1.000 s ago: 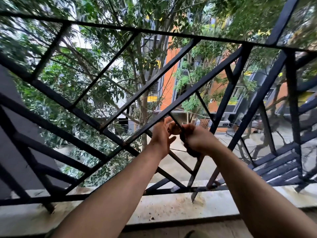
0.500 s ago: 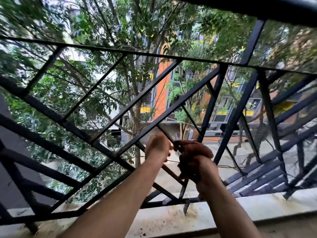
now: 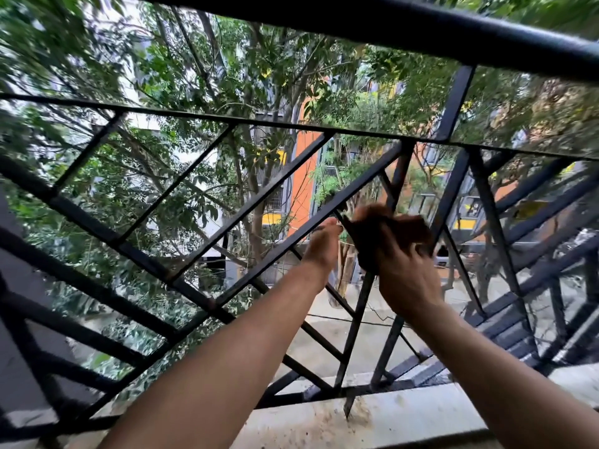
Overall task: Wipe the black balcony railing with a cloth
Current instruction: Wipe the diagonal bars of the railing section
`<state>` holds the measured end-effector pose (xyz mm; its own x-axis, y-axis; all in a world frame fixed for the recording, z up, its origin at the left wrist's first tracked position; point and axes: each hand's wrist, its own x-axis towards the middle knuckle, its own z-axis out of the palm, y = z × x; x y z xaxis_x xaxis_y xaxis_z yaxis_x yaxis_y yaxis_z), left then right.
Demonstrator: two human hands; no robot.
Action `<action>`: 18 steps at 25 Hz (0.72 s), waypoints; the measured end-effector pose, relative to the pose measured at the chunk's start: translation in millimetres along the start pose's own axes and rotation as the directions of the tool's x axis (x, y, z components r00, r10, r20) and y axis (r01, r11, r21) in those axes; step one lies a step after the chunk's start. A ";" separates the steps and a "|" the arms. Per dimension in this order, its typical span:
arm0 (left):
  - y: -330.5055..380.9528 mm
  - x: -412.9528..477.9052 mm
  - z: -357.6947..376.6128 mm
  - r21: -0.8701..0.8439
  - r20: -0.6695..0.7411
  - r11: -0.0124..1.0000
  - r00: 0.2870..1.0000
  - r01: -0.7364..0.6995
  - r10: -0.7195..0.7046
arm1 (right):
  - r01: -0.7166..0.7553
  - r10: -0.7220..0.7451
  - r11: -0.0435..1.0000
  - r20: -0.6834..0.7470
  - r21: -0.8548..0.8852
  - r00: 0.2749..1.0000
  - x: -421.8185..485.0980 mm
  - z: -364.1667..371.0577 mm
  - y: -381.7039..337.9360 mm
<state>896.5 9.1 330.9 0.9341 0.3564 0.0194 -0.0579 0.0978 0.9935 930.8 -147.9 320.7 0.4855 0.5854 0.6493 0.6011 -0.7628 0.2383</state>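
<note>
Since a second ago both hands have gone up the black balcony railing point(image 3: 356, 24), so the wipe has moved from the low bars to the junction of thin diagonals. Brown cloth point(image 3: 392, 226) now opened out, was bunched. Right hand point(image 3: 406, 280) fingers point(image 3: 418, 251) clench its lower part, cloth sticking up above them against the bar. Left hand point(image 3: 322, 246) just beside the cloth's corner; blurred, can't tell if it grips.
</note>
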 end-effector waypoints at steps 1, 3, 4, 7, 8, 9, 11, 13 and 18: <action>-0.1 0.8 -1.9 -0.018 -0.014 1.000 1.000 0.009 -0.009 | 0.054 -0.049 0.996 0.073 -0.065 0.996 3.3 -7.6 0.9; 5.2 -0.3 -1.7 -0.061 -0.066 0.997 0.996 0.048 -0.052 | 0.142 -0.095 0.958 0.190 -0.249 0.977 26.3 -27.4 8.9; 7.5 0.0 -1.3 -0.058 -0.089 0.995 0.992 0.081 -0.086 | 0.084 -0.025 0.955 0.206 -0.283 0.978 41.8 -37.7 8.9; 11.2 4.7 -1.1 -0.038 -0.155 0.987 0.975 0.153 -0.157 | -0.082 0.133 0.983 0.336 -0.162 0.932 47.3 -36.3 -22.3; 12.0 3.7 -0.6 -0.044 -0.167 0.987 0.973 0.153 -0.158 | -0.135 0.154 0.988 0.422 -0.073 0.893 42.8 -34.8 -36.2; 13.0 0.3 -0.1 -0.047 -0.181 0.988 0.971 0.148 -0.154 | -0.159 0.142 0.987 0.494 -0.009 0.858 41.5 -37.1 -40.9; 19.5 -3.5 1.0 -0.053 -0.203 0.988 0.968 0.143 -0.151 | -0.145 0.110 0.989 0.546 0.020 0.830 52.1 -57.0 -27.2; 16.5 -4.3 0.4 -0.072 -0.224 0.989 0.964 0.127 -0.141 | -0.068 0.105 0.991 0.363 -0.112 0.926 69.8 -65.3 -4.3; 9.6 -7.8 -2.7 -0.083 -0.196 0.992 0.974 0.095 -0.110 | -0.400 0.294 0.903 0.455 0.155 0.841 31.7 -27.7 -45.6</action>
<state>887.6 9.8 340.0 0.8475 0.5189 -0.1120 0.0018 0.2081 0.9781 901.2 -102.1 350.5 0.8737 0.3924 0.2875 0.4471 -0.8806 -0.1569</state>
